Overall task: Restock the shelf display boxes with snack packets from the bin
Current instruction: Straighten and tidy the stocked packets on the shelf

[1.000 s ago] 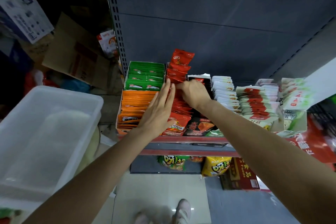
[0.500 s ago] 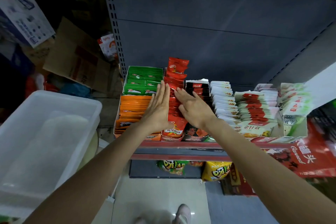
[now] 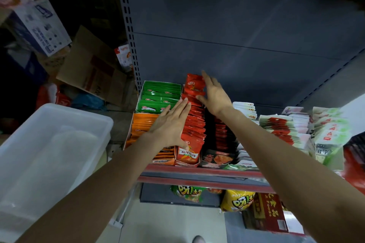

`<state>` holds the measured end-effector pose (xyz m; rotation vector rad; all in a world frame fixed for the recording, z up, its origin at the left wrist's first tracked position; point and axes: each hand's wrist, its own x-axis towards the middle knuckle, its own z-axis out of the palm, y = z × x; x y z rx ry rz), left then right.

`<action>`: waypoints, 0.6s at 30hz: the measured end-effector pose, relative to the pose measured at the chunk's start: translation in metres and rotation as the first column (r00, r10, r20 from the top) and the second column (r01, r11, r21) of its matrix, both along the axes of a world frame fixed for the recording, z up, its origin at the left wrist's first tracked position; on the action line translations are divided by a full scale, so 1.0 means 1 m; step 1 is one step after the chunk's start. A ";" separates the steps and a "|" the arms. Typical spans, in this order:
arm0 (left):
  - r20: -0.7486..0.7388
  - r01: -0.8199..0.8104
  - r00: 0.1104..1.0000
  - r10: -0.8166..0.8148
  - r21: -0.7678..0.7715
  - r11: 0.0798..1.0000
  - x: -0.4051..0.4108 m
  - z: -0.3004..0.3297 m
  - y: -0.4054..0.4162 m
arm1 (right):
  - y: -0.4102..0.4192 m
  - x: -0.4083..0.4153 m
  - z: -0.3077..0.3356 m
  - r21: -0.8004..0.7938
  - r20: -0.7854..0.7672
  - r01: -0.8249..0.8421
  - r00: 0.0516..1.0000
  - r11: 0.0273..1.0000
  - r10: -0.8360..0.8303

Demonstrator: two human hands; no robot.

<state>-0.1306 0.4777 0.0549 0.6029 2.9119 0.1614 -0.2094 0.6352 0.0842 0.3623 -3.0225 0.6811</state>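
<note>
- Red snack packets (image 3: 194, 124) are stood on edge in a long row inside a red display box (image 3: 187, 159) on the shelf (image 3: 197, 173), between the orange packets (image 3: 143, 127) and green packets (image 3: 160, 94) on one side and a row of dark packets (image 3: 221, 134) on the other.
- The left hand (image 3: 170, 125) is laid flat along the left flank of the red row, its fingers (image 3: 180, 107) straight and pressed together, gripping nothing; the row appears to be steadied from that side so it does not spill over the orange packets.
- The right hand (image 3: 214, 94) is set at the far end of the row, its fingers (image 3: 205, 77) extended and slightly spread against the rearmost red packet (image 3: 194, 84), which is tilted up above the others; nothing is pinched, and it seems to be pushed down and squared into line.
- The step in hand is judged to be tidying, not loading.
- The white plastic bin (image 3: 49, 154) is kept close on the left, within reach; no packets can be made out through its cloudy walls.
- White and red packets (image 3: 280, 126) further right are left untouched.
</note>
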 end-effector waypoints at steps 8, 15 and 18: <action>-0.022 -0.017 1.000 0.017 0.005 1.000 -0.002 -0.004 0.000 | -0.004 -0.014 -0.006 0.206 -0.033 -0.061 0.997 0.977 0.069; -0.084 0.006 0.996 -0.010 -0.050 0.999 0.008 -0.004 -0.001 | -0.003 -0.029 0.011 0.114 0.123 -0.203 0.974 0.973 0.189; -0.072 -0.029 0.997 0.029 0.000 1.000 0.008 -0.006 -0.002 | -0.005 -0.037 0.011 0.122 0.206 -0.275 0.947 0.954 0.247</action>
